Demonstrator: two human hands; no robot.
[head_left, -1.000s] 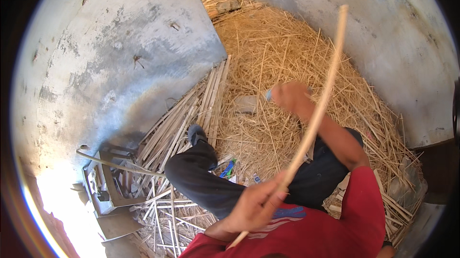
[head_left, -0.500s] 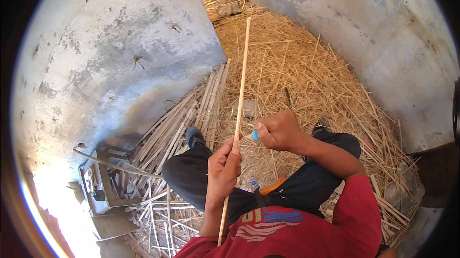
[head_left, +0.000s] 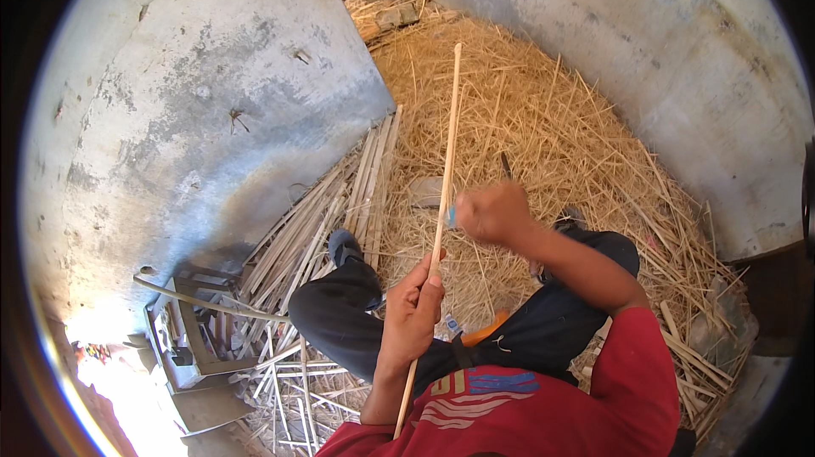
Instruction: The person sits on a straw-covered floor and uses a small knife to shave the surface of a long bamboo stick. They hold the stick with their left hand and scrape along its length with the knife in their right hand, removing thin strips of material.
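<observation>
My left hand (head_left: 412,313) is closed around a long, thin, pale wooden strip (head_left: 450,147), likely split bamboo. The strip stands slanted, its top over the straw and its lower end against my red shirt. My right hand (head_left: 491,213) is a blurred fist just right of the strip, above the left hand. From its thumb side pokes a small blue object (head_left: 452,217), at or very near the strip; the rest of it is hidden in the fist. A narrow dark piece (head_left: 507,166) shows just beyond the knuckles; whether it is held I cannot tell.
Straw-like shavings (head_left: 526,109) cover the floor between plastered walls. Long wooden slats (head_left: 344,194) lie against the left wall, near a wooden frame box (head_left: 199,346). A flat stone (head_left: 426,192) lies ahead; an orange item (head_left: 486,328) and a small bottle (head_left: 452,324) rest by my lap.
My right fist has moved up, bringing the blue object to the strip. My left hand has shifted slightly right and down, and the strip's top has swung right.
</observation>
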